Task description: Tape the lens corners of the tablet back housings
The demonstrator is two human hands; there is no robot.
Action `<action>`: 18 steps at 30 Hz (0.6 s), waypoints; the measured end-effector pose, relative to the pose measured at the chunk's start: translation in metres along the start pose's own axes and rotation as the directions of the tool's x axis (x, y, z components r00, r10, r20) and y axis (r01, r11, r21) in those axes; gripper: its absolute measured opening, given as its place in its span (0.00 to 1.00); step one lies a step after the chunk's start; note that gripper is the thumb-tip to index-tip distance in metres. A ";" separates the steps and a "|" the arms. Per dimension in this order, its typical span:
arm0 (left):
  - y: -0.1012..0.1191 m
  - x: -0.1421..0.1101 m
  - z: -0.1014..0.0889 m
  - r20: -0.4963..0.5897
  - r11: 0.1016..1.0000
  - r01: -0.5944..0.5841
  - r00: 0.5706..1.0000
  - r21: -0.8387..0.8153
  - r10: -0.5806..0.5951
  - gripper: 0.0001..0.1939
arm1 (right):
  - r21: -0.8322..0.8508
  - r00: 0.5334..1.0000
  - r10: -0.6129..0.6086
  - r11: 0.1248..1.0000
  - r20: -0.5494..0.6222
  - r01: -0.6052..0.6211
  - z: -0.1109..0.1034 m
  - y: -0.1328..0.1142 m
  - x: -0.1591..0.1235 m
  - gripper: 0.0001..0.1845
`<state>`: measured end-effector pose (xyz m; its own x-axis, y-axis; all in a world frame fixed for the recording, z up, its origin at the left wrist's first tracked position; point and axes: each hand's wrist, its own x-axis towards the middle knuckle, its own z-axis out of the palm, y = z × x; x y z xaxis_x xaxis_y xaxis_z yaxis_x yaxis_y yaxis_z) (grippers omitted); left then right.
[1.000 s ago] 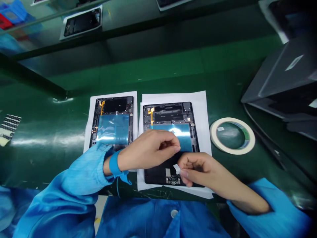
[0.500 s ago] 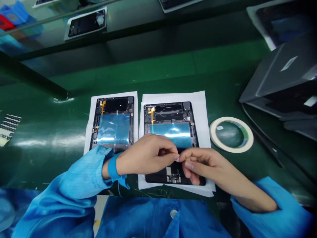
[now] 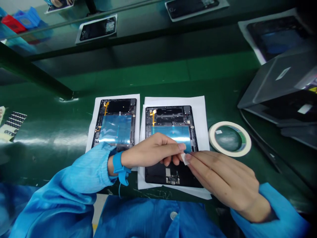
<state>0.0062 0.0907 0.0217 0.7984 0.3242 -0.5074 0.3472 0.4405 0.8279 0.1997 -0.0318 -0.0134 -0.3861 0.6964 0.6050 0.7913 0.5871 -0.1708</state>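
Between my two hands is a small white piece of tape (image 3: 184,159), pinched at both ends. My left hand (image 3: 153,150), with a blue strap at its wrist, closes thumb and fingers on its upper end. From the right, my right hand (image 3: 225,180) grips its other side between thumb and fingers. Both are over an opened tablet (image 3: 170,115) with a shiny blue battery area, lying on white sheets (image 3: 200,122). Part of that tablet is hidden under my hands. To its left lies a second opened tablet (image 3: 116,127), partly covered by my left sleeve.
A roll of masking tape (image 3: 213,145) lies right of the tablets, beside a black cable (image 3: 262,145) and a grey bin (image 3: 267,82). A dotted sticker sheet (image 3: 15,125) is at far left. More tablets (image 3: 99,28) rest on the raised shelf. A co-worker's hand (image 3: 57,3) shows at top left.
My right hand has turned over, its back now facing up, and the white piece shows more. My left fingertips have shifted slightly right and up. The camera view has moved a little.
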 end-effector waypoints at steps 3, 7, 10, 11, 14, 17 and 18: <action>0.004 0.001 -0.001 0.013 0.996 -0.018 1.000 0.083 0.017 0.26 | -0.017 0.997 -0.061 0.998 0.046 0.062 -0.008 0.000 0.007 0.15; 0.012 0.009 -0.005 0.041 0.983 -0.014 0.999 0.181 0.007 0.27 | -0.064 0.994 -0.084 0.994 0.063 0.088 -0.010 0.002 0.010 0.15; 0.020 0.020 -0.011 0.041 0.960 0.012 0.999 0.280 -0.024 0.27 | -0.049 0.996 -0.059 0.997 0.062 0.062 -0.007 0.011 0.008 0.15; 0.022 0.024 -0.014 0.035 0.946 0.009 0.999 0.324 -0.021 0.27 | -0.021 0.996 -0.056 0.998 0.074 0.058 -0.006 0.016 0.007 0.15; 0.026 0.037 -0.020 0.068 0.952 -0.014 0.998 0.306 -0.007 0.23 | 0.108 0.993 -0.016 0.994 0.113 0.004 -0.003 0.031 0.003 0.16; 0.024 0.047 -0.023 0.120 0.995 0.058 0.990 0.083 -0.067 0.16 | 0.209 0.989 0.065 0.974 0.134 -0.092 0.002 0.042 0.001 0.18; 0.023 0.049 -0.023 0.115 0.996 0.084 0.990 0.032 -0.087 0.13 | 0.217 0.988 0.078 0.970 0.134 -0.106 0.004 0.045 0.001 0.18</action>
<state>0.0422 0.1364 0.0106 0.8167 0.1861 -0.5463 0.4282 0.4393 0.7897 0.2334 -0.0035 -0.0236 -0.3831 0.7891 0.4802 0.7059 0.5854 -0.3987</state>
